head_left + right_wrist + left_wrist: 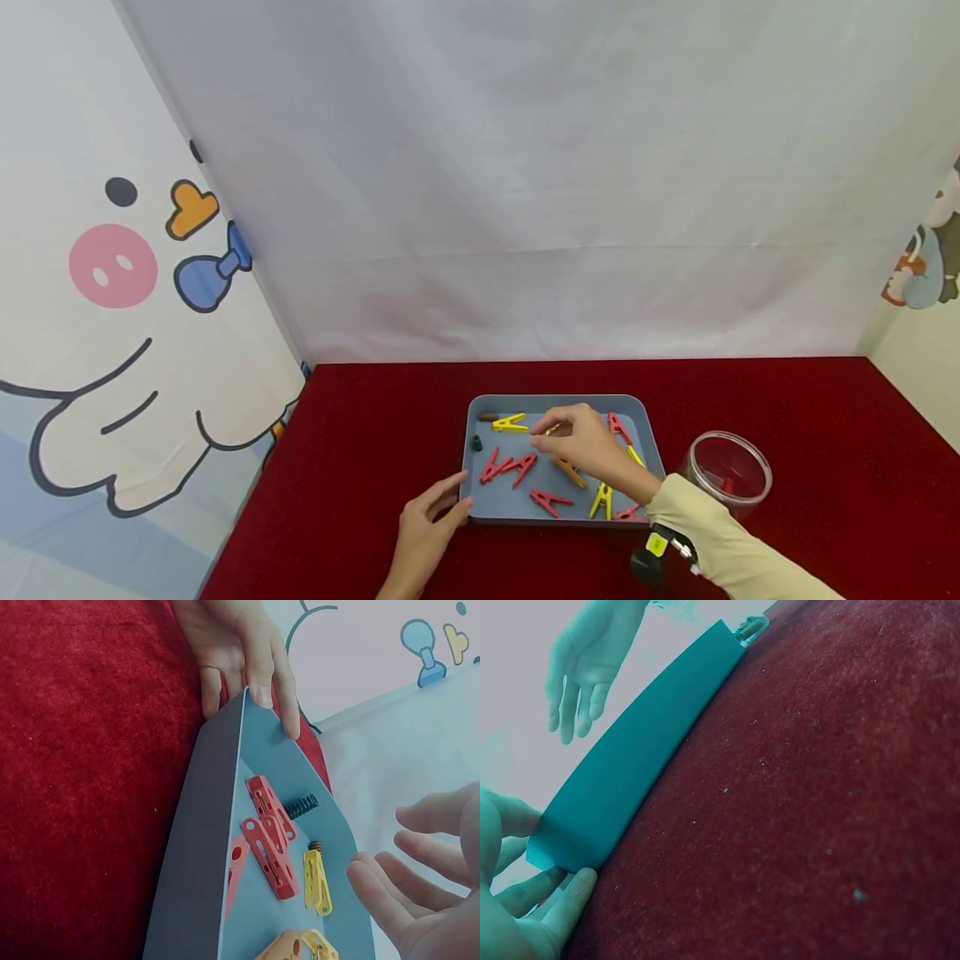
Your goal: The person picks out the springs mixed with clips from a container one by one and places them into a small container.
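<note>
A blue-grey tray holds several red clothespins, several yellow clothespins and an orange clothespin. A dark green coil and a brown coil lie near its left side. My left hand grips the tray's near left corner, its fingers and thumb against the walls. Above the middle of the tray hovers my right hand, thumb and fingers apart and holding nothing, as the right wrist view shows. It hides part of a yellow clothespin behind it.
A clear round jar with a small red thing inside stands right of the tray, close to my right sleeve. Dark red cloth covers the table. A white curtain hangs behind, and a cartoon-printed sheet borders the left.
</note>
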`<state>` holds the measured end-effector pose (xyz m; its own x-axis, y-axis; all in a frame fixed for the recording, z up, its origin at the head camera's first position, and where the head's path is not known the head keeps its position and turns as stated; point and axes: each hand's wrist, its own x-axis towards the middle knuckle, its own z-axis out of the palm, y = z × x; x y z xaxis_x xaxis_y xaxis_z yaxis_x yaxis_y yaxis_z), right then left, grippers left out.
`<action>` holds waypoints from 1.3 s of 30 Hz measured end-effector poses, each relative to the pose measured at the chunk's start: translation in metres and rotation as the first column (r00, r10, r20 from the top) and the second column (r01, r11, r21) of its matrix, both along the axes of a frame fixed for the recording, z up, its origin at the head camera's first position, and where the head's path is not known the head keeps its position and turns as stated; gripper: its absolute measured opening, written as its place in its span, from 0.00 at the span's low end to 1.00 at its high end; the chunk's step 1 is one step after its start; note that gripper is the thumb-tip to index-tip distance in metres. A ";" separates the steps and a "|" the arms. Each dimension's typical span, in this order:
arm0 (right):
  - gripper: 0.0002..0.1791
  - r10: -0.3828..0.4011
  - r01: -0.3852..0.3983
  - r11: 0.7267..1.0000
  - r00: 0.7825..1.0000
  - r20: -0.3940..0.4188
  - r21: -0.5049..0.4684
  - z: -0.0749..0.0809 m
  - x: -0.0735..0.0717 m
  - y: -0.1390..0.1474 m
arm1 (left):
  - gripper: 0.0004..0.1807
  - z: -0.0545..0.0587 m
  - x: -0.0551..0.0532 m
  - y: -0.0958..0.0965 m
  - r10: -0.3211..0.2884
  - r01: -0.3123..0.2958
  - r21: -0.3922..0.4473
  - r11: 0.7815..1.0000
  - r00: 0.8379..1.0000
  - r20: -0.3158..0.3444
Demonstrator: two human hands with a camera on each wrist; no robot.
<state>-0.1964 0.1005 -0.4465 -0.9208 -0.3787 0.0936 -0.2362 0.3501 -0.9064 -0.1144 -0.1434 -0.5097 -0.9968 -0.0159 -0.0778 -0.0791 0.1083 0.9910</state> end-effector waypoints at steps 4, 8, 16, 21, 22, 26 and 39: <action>0.07 0.019 -0.018 0.999 1.000 0.023 -0.026 -0.001 -0.002 -0.004 | 0.23 -0.001 0.000 0.000 -0.004 0.004 -0.005 1.000 1.000 0.004; 0.08 0.042 -0.040 0.998 0.998 0.039 -0.047 -0.004 -0.006 -0.009 | 0.23 -0.001 -0.001 -0.001 -0.006 0.006 -0.003 1.000 1.000 0.009; 0.07 0.063 -0.062 0.997 0.998 0.023 -0.047 -0.006 -0.010 -0.020 | 0.23 0.000 -0.001 -0.001 -0.011 0.011 0.006 1.000 1.000 0.006; 0.05 0.082 -0.081 0.995 0.997 0.009 -0.061 -0.010 -0.014 -0.029 | 0.23 -0.001 -0.001 -0.001 -0.008 0.008 0.002 1.000 1.000 0.010; 0.05 0.087 -0.087 0.994 0.996 0.007 -0.065 -0.011 -0.015 -0.030 | 0.23 -0.001 -0.001 -0.001 -0.007 0.007 0.003 1.000 1.000 0.011; 0.05 0.099 -0.098 0.993 0.995 0.002 -0.058 -0.012 -0.017 -0.037 | 0.23 -0.001 -0.002 -0.002 -0.006 0.006 0.008 1.000 1.000 0.011; 0.05 0.079 -0.079 0.997 0.997 0.012 -0.010 -0.019 -0.030 -0.054 | 0.23 -0.002 -0.001 -0.002 -0.020 0.019 0.013 1.000 1.000 0.014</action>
